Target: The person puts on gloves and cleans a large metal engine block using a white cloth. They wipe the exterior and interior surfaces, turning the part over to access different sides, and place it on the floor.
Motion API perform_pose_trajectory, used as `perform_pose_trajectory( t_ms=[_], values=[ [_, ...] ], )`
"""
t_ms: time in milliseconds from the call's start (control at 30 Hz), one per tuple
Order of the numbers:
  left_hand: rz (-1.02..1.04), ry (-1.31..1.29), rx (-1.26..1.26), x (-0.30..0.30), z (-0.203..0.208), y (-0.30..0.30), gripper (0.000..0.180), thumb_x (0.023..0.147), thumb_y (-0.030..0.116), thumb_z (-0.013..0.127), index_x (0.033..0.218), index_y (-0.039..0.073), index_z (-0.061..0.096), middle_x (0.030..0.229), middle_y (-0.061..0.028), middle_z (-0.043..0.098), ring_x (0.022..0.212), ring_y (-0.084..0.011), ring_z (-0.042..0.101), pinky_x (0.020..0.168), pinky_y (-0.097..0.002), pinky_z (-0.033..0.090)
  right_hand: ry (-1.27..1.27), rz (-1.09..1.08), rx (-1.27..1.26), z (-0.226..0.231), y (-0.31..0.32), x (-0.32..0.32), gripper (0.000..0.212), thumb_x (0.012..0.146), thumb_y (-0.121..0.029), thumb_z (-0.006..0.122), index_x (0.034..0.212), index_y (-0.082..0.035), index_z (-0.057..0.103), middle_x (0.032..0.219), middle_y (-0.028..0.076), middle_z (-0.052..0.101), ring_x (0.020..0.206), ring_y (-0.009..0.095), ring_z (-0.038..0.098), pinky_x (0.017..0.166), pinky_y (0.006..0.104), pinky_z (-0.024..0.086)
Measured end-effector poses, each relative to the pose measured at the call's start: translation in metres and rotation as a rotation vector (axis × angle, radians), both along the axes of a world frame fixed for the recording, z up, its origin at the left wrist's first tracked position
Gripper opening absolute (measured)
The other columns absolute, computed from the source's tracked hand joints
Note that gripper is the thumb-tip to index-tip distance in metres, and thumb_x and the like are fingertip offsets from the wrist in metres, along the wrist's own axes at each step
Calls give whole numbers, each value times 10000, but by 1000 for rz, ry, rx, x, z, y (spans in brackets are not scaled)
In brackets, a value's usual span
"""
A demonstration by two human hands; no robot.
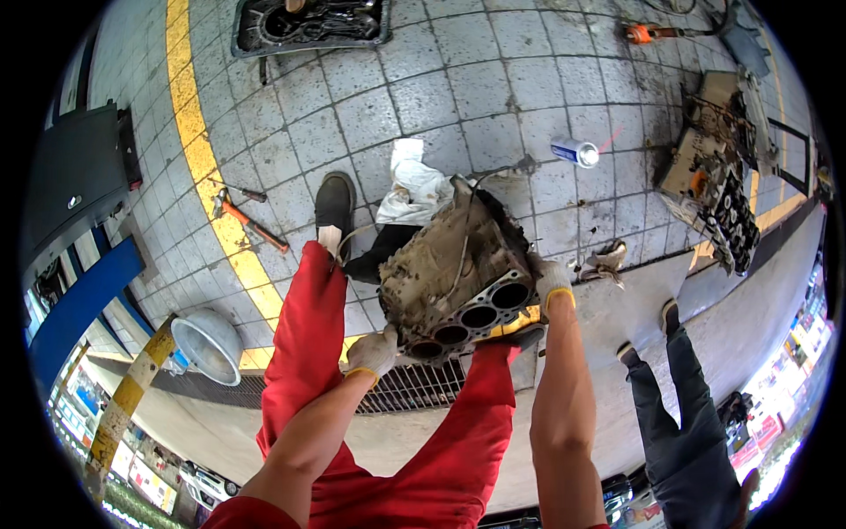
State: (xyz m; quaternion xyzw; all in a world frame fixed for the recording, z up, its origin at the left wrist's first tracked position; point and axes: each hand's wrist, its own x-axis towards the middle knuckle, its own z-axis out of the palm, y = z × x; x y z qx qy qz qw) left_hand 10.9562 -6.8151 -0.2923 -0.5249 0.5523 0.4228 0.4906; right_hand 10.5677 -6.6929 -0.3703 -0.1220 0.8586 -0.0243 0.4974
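Observation:
A dirty engine block (432, 269) rests tilted on the tiled floor between my feet, its row of several round cylinder bores facing toward me. My left hand (372, 351), in a pale work glove with a yellow cuff, grips the block's near left corner. At the right end, my right hand (553, 284), gloved the same way, is closed round the block's edge. Both hands' fingertips are partly hidden against the metal. Just beyond the block lies a crumpled white cloth (412, 189), beside a black cloth-like piece (392, 242).
A spray can (575, 152) lies beyond the block. At left are a hammer (254, 227), a screwdriver (247, 191) and a metal basin (211, 348). A black tray (374, 37) sits far off. Greasy engine parts (727, 189) lie right. Another person (679, 432) stands near right. A drain grate (410, 390) runs beneath me.

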Motion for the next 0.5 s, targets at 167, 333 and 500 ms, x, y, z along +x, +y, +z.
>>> perform_pose_trajectory(
  t_ms=[167,333,500],
  values=[
    [131,-111,14,-10,-49,-19,803,1061,570,207,1111,22,792,1174,-264,753,1179,-464,695,1056,-521,513,3,113,119,-93,1,-14,625,1031,-608,545,1267,-61,733,1180,299,727,1160,462,669,940,505,520],
    [263,-152,-30,-24,-78,-31,786,1036,610,263,1149,41,794,1198,-259,746,1211,-462,684,1081,-506,500,-193,-403,58,-172,20,-44,383,1075,-437,582,1121,-92,742,923,135,751,798,308,704,683,455,575],
    [250,-134,35,-31,-77,-43,760,1066,593,312,1166,0,776,1233,-274,733,1201,-467,689,1081,-511,509,-450,-1029,102,-107,-19,-39,697,1031,-687,525,1143,-22,700,970,109,786,755,280,751,685,468,643]
  ],
)
